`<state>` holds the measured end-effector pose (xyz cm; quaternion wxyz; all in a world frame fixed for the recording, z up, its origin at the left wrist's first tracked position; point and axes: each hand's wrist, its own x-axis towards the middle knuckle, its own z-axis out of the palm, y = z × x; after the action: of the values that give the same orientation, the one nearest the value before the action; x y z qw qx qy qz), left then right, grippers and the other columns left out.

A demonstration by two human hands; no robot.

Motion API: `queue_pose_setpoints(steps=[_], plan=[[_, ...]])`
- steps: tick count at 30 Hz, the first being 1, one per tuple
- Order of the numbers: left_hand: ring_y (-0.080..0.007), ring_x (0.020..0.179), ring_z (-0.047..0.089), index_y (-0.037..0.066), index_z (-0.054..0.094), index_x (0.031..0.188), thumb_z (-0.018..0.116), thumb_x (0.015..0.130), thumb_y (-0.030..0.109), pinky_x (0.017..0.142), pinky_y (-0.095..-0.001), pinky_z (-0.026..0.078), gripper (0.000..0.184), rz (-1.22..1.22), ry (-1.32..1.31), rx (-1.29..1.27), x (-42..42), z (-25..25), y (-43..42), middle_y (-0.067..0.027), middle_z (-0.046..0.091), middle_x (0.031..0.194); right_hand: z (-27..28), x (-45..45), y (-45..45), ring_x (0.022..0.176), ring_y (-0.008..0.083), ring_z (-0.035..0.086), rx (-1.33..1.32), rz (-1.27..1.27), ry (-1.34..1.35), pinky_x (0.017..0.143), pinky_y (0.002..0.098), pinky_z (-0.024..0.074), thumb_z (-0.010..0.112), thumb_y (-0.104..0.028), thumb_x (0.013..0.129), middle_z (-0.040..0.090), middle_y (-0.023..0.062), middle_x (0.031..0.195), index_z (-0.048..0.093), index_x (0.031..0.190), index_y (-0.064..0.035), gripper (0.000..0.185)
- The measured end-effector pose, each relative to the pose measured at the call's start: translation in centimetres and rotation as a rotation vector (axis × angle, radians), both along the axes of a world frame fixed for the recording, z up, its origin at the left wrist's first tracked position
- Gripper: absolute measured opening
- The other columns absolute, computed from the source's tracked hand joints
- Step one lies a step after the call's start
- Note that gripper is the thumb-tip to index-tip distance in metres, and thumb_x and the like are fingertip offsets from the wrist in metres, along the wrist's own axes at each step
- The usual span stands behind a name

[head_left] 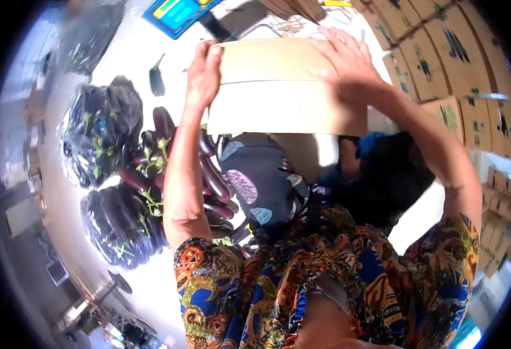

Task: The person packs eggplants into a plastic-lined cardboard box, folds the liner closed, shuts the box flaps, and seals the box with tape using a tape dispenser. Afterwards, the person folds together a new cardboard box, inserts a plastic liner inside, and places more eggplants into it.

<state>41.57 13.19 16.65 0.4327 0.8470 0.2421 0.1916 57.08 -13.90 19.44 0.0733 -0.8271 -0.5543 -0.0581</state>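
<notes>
The box (279,110) is in front of the wearer's chest, its plain brown face toward the camera with a seam across it. The hands take it at opposite ends, which probably keeps it level and steady. The left hand (204,72) has its fingers bent, gripping the left end by the top corner. The right hand (351,61) is open, fingers spread over the upper right corner, pressing rather than clasping, as far as can be judged.

Left of the box, loose eggplants (215,180) lie in a heap beside an upper bag (99,131) and a lower bag (121,224), both clear plastic and perhaps used to keep lots together. A lone eggplant (156,78) lies apart above them. At the right, printed cartons (456,49) are stacked in rows, likely to save space.

The box's inside and far side are hidden, and the left forearm covers part of the heap. Glare washes out the pale surface, so whether it is floor or table cannot be told. A dark mass (392,174) below the right hand is hard to make out; the blue-framed object (177,14) is cut off at the top.
</notes>
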Motion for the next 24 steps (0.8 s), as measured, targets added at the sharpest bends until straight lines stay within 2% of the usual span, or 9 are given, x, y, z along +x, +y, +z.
queue_pose_setpoints(steps=[2, 5, 8, 9, 11, 14, 18, 21, 24], plan=[[-0.0289, 0.098, 0.060, 0.004, 0.054, 0.121, 0.047, 0.097, 0.038, 0.092, -0.0369, 0.044, 0.042, 0.006, 0.020, -0.014, 0.1, -0.4, 0.1, -0.0175, 0.064, 0.103, 0.4, 2.1, -1.5, 0.136, 0.0334, 0.035, -0.089, -0.147, 0.138, 0.112, 0.0459, 0.0252, 0.045, -0.053, 0.093, 0.039, 0.0156, 0.146, 0.042, 0.142, -0.0105, 0.065], [-0.0247, 0.101, 0.057, 0.003, 0.055, 0.121, 0.048, 0.097, 0.038, 0.094, -0.0339, 0.041, 0.043, -0.016, 0.028, -0.010, 0.2, 0.5, -0.2, -0.0159, 0.062, 0.107, -1.0, 5.0, -4.5, 0.126, 0.0311, 0.044, 0.064, -0.149, 0.338, 0.105, 0.0381, 0.0331, 0.043, -0.052, 0.095, 0.050, 0.0157, 0.136, 0.048, 0.136, -0.0084, 0.059], [-0.0231, 0.103, 0.055, 0.002, 0.055, 0.118, 0.049, 0.097, 0.037, 0.094, -0.0330, 0.040, 0.041, -0.056, -0.009, 0.044, 0.9, 0.3, 0.0, -0.0149, 0.059, 0.108, -0.2, 8.9, -8.8, 0.116, 0.0337, 0.052, -0.015, -0.357, 0.773, 0.101, 0.0404, 0.0369, 0.041, -0.057, 0.094, 0.059, 0.0189, 0.123, 0.057, 0.125, -0.0043, 0.063], [-0.0225, 0.102, 0.054, 0.002, 0.055, 0.117, 0.049, 0.097, 0.036, 0.094, -0.0328, 0.040, 0.040, -0.055, -0.028, 0.061, 0.2, 0.2, 0.1, -0.0138, 0.059, 0.107, -3.6, 10.8, -10.6, 0.101, 0.0351, 0.058, 0.128, -0.300, 0.723, 0.093, 0.0401, 0.0422, 0.041, -0.054, 0.096, 0.064, 0.0218, 0.106, 0.062, 0.109, 0.0010, 0.060], [-0.0208, 0.100, 0.052, 0.002, 0.055, 0.116, 0.050, 0.098, 0.034, 0.094, -0.0316, 0.038, 0.037, -0.040, -0.024, 0.008, -0.1, 2.3, -1.0, -0.0112, 0.056, 0.105, -4.4, 11.6, -12.4, 0.096, 0.0372, 0.060, 0.063, -0.445, 0.787, 0.090, 0.0422, 0.0453, 0.047, -0.045, 0.094, 0.065, 0.0225, 0.102, 0.064, 0.102, 0.0026, 0.051], [-0.0206, 0.105, 0.052, 0.002, 0.055, 0.120, 0.048, 0.098, 0.032, 0.097, -0.0321, 0.037, 0.037, -0.021, 0.046, 0.020, 0.0, 3.2, -1.3, -0.0114, 0.057, 0.111, -15.3, 16.1, -16.6, 0.094, 0.0317, 0.059, 0.245, -0.268, 0.453, 0.083, 0.0392, 0.0476, 0.063, -0.034, 0.090, 0.063, 0.0172, 0.097, 0.060, 0.107, -0.0001, 0.038], [-0.0207, 0.109, 0.050, -0.001, 0.051, 0.123, 0.047, 0.098, 0.030, 0.099, -0.0324, 0.036, 0.039, -0.016, 0.049, -0.081, 0.2, 3.5, -1.6, -0.0111, 0.056, 0.114, -20.5, 17.1, -15.7, 0.108, 0.0380, 0.056, 0.229, -0.309, 0.128, 0.090, 0.0461, 0.0461, 0.073, -0.026, 0.079, 0.059, 0.0228, 0.116, 0.052, 0.124, -0.0029, 0.055], [-0.0202, 0.109, 0.051, 0.000, 0.051, 0.124, 0.047, 0.099, 0.029, 0.100, -0.0318, 0.036, 0.038, 0.011, 0.057, -0.155, 0.2, 3.0, -1.5, -0.0110, 0.057, 0.116, -22.3, 17.7, -14.6, 0.124, 0.0374, 0.044, -0.064, -0.542, 0.309, 0.098, 0.0496, 0.0405, 0.070, -0.016, 0.078, 0.047, 0.0205, 0.136, 0.049, 0.129, -0.0060, 0.056], [-0.0193, 0.110, 0.052, 0.001, 0.051, 0.123, 0.049, 0.099, 0.029, 0.100, -0.0318, 0.037, 0.037, 0.024, 0.066, -0.164, 0.9, 3.9, -2.3, -0.0106, 0.058, 0.118, -24.8, 18.0, -14.7, 0.122, 0.0342, 0.045, -0.157, -0.561, 0.162, 0.095, 0.0506, 0.0406, 0.069, -0.021, 0.079, 0.048, 0.0141, 0.131, 0.052, 0.124, -0.0087, 0.050]])
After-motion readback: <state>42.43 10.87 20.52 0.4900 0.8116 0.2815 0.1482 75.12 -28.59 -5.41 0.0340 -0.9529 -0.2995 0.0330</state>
